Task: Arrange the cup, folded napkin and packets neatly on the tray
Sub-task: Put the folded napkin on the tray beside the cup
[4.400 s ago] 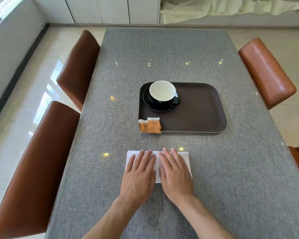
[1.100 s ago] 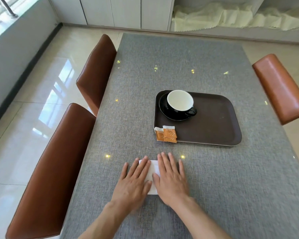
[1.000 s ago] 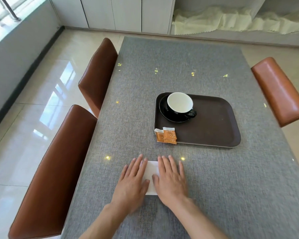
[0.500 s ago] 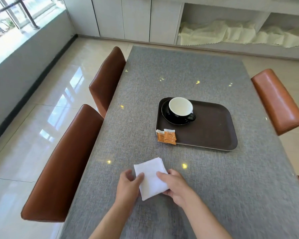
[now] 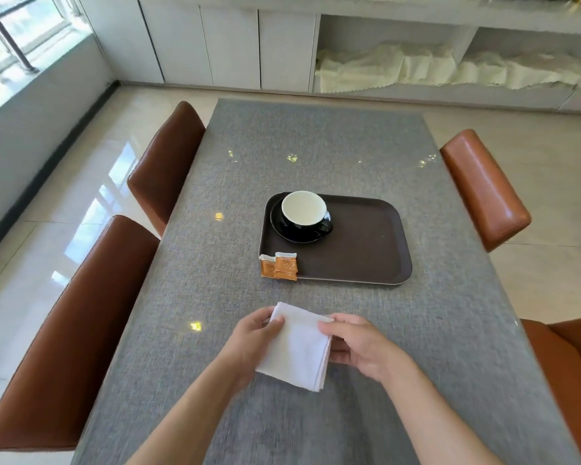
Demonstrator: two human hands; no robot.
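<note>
Both our hands, left [image 5: 252, 340] and right [image 5: 359, 347], pinched the napkin [image 5: 296, 350] near the tabletop's [image 5: 316, 146] near edge; the tray's [image 5: 359, 253] bare right half lay straight ahead, nearer our right hand.

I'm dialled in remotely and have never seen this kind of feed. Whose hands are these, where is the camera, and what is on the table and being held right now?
There is no machine here: a person works with bare hands, and the single wide-angle camera sits on their head, looking forward and down. That is why both forearms enter from the bottom edge. The left hand and right hand together hold a folded white napkin by its sides, above the grey table. Farther away lies a dark brown tray. In its far left corner a black cup, white inside, stands on a black saucer. Two orange packets overlap at the near left corner, partly over the rim. Brown chairs stand at both sides.
</note>
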